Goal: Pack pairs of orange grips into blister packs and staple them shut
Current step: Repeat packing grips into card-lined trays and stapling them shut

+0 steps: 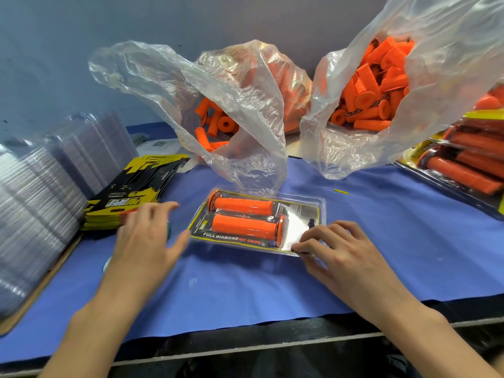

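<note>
Lying mid-bench (381, 241), the blister pack (256, 223) holds two orange grips (242, 207). Right hand (335, 252) pinches its near right corner, fingers (313, 234) curled; left hand (144, 236) hovers spread, empty, at its left end. Judgement: square the edges, press flat before stapling. No stapler plainly seen. One grip bag (231, 105) drapes onto the pack's far edge; clear shells (41, 200) and cards (131, 192) stand left

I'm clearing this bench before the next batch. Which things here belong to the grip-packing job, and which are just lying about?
Job: blister pack with two orange grips, its corner held by the right hand; two bags of loose grips; printed cards; clear shell stacks; finished packs.
Lying about: yellow scrap on the blue cloth; white paper behind the cards.
</note>
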A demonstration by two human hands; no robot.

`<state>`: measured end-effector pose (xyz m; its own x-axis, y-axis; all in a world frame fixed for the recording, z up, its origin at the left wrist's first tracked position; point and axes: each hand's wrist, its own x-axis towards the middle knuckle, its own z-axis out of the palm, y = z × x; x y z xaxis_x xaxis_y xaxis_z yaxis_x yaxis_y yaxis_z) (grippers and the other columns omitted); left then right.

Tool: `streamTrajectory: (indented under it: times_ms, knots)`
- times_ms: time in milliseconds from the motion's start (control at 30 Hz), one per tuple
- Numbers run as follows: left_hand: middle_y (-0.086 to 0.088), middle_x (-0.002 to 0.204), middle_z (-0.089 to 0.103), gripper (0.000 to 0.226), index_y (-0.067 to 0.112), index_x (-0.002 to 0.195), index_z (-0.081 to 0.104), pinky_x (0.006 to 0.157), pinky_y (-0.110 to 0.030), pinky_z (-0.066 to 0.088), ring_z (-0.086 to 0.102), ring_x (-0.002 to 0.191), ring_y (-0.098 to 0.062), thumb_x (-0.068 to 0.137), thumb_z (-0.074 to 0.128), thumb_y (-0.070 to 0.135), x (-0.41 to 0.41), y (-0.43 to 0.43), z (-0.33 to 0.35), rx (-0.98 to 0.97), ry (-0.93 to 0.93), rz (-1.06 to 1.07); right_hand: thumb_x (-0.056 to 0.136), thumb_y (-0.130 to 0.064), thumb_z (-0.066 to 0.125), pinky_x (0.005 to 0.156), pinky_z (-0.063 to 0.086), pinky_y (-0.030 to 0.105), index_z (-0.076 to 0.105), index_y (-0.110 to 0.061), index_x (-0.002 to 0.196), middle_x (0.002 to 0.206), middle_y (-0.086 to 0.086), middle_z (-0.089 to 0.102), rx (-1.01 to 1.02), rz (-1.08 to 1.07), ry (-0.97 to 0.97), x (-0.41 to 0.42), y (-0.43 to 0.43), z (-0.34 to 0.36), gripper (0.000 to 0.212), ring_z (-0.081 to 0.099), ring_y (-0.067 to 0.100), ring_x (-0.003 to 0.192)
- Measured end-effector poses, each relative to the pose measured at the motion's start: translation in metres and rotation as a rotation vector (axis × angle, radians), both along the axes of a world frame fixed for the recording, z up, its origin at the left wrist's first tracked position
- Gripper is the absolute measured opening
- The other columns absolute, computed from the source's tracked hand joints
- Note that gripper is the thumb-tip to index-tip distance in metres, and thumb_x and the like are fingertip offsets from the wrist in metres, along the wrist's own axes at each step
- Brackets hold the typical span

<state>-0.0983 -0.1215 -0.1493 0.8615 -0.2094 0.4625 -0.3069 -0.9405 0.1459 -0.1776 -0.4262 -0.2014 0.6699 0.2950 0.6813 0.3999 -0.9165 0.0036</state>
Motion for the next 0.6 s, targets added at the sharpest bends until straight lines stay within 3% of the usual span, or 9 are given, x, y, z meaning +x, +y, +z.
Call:
streamTrajectory:
  times_ms: [100, 167, 267, 367, 600]
  knots:
    - [-0.001, 0.109, 0.059, 0.036, 0.023, 0.112, 0.065, 0.086, -0.041, 0.041, 0.056, 0.098, -0.025, 0.083, 0.059, 0.042, -0.013, -0.028, -0.003, 0.110, -0.110, -0.359, 0.096, -0.028, 0.051, 0.087, 0.044, 0.034, 0.068, -0.027, 0.097, 0.096, -0.011, 0.065, 0.014, -0.014, 0.009, 0.001, -0.002, -0.001, 0.017, 0.061, 0.018, 0.078]
    - [0.002, 0.106, 0.062, 0.031, 0.026, 0.109, 0.067, 0.087, -0.038, 0.041, 0.059, 0.095, -0.024, 0.080, 0.065, 0.036, -0.018, -0.047, -0.014, 0.170, -0.131, -0.474, 0.095, -0.027, 0.053, 0.087, 0.044, 0.033, 0.067, -0.028, 0.098, 0.096, -0.011, 0.064, 0.022, -0.008, 0.027, 0.001, -0.003, -0.001, 0.014, 0.061, 0.018, 0.078]
    - [0.002, 0.097, 0.063, 0.024, 0.025, 0.104, 0.068, 0.079, -0.039, 0.048, 0.062, 0.085, -0.025, 0.081, 0.070, 0.022, -0.019, -0.066, -0.027, 0.228, -0.184, -0.503, 0.094, -0.026, 0.054, 0.088, 0.044, 0.033, 0.067, -0.029, 0.098, 0.097, -0.012, 0.064, 0.013, -0.007, 0.048, -0.001, -0.007, 0.001, 0.014, 0.062, 0.017, 0.079]
    - [0.003, 0.090, 0.061, 0.017, 0.023, 0.096, 0.067, 0.071, -0.035, 0.045, 0.058, 0.079, -0.023, 0.084, 0.074, 0.012, -0.017, -0.075, -0.029, 0.187, -0.223, -0.509, 0.091, -0.026, 0.058, 0.088, 0.044, 0.034, 0.067, -0.028, 0.098, 0.098, -0.011, 0.064, -0.010, -0.025, 0.053, -0.004, -0.004, 0.004, 0.011, 0.063, 0.018, 0.082]
    - [0.005, 0.079, 0.056, 0.011, 0.022, 0.083, 0.062, 0.066, -0.032, 0.044, 0.052, 0.071, -0.020, 0.093, 0.064, 0.022, -0.020, -0.076, -0.031, 0.152, -0.262, -0.558, 0.097, -0.030, 0.052, 0.081, 0.043, 0.036, 0.066, -0.028, 0.084, 0.081, -0.008, 0.059, -0.075, -0.111, -0.034, -0.002, -0.002, 0.008, 0.019, 0.058, 0.022, 0.071]
